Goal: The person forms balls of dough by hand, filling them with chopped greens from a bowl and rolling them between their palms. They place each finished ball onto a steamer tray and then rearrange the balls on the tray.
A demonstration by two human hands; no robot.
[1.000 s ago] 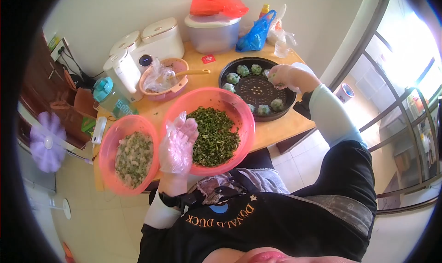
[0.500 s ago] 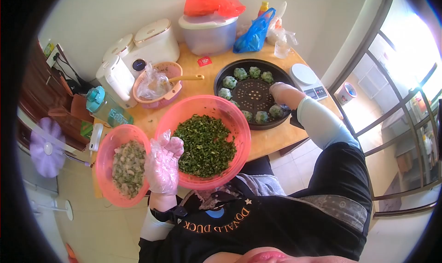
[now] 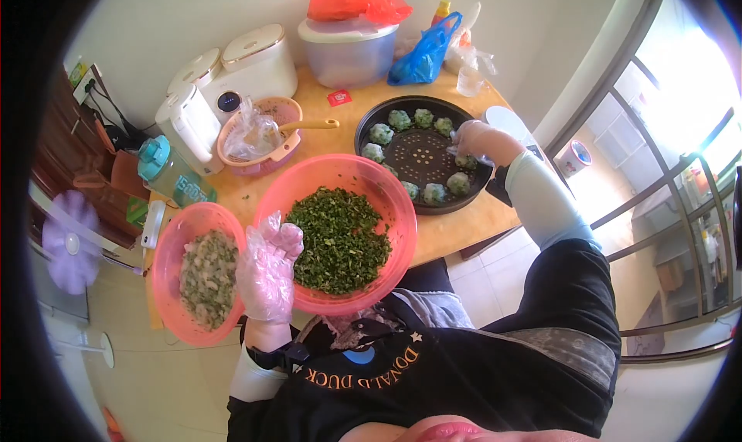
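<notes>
We held our gloved left hand [image 3: 267,270] open and empty between the greens bowl [image 3: 332,163] and the mince bowl [image 3: 165,245], clear of both, while our right hand [image 3: 473,139] hovered over the far steamer tray [image 3: 423,156], fingers bunched by the rim-spaced green balls [image 3: 401,119], grip unclear.

Single head cam, fisheye, looking steeply down from above the person's chest onto the desk [image 3: 456,229], close range.
</notes>
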